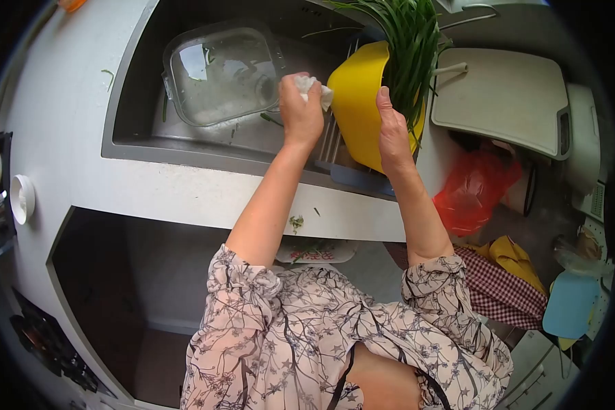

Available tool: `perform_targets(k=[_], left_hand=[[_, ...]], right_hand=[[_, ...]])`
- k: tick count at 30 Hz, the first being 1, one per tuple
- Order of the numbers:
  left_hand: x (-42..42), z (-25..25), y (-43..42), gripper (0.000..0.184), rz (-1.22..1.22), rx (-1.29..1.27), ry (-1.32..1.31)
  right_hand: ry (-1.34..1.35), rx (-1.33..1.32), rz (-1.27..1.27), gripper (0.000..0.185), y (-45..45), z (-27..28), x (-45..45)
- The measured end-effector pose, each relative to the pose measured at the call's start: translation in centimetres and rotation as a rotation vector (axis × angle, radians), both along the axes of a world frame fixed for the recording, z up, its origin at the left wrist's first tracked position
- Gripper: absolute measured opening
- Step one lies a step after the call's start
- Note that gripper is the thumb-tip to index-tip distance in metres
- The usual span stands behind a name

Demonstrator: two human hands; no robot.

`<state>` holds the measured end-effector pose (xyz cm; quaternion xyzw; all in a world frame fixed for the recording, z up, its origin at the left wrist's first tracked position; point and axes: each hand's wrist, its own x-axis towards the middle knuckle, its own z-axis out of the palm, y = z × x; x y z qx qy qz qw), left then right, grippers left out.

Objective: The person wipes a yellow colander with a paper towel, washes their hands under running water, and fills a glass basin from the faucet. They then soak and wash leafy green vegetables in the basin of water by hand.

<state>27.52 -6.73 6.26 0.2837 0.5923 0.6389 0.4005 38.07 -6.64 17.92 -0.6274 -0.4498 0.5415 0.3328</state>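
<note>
My left hand (301, 115) is closed around a crumpled white cloth or paper towel (314, 90) above the sink. To its right, my right hand (394, 137) is held edge-on in front of a yellow basin (357, 99), with its thumb stretched straight up. The other fingers of that hand are mostly hidden, and I cannot tell whether it touches the basin. A bunch of long green leaves (413, 51) rests in the basin, which stands tilted at the sink's right end. Left of my hands, a clear rectangular container (224, 75) lies in the sink (191, 140).
A white cutting board (502, 99) lies on the right, near a red plastic bag (478, 188). Green scraps (296, 223) dot the counter's front edge (219, 198). A small white bowl (22, 199) stands at the left. A checkered cloth (506, 287) hangs lower right.
</note>
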Motion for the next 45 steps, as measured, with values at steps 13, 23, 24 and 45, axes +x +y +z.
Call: perform_targets(k=[13,23,24,45], left_hand=[[3.9,8.3,1.1,0.106,-0.562,-0.38,0.618],[4.3,4.8,5.8,0.033,-0.69,-0.547,0.455],[4.4,5.3,5.8,0.032,-0.691,-0.572,0.435],[-7.7,11.4,5.4,0.048,-0.852,-0.652,0.255]], right_hand=[[-0.608,0.488,-0.383,0.02,-15.4,-3.7,15.5],[-0.338,0.356,-0.545,0.015,-19.1,-8.8,18.3],[-0.322,0.349,-0.567,0.014,-19.2,-8.9,18.5],[-0.235,0.377,-0.794,0.015,-21.1,-11.7,19.3]])
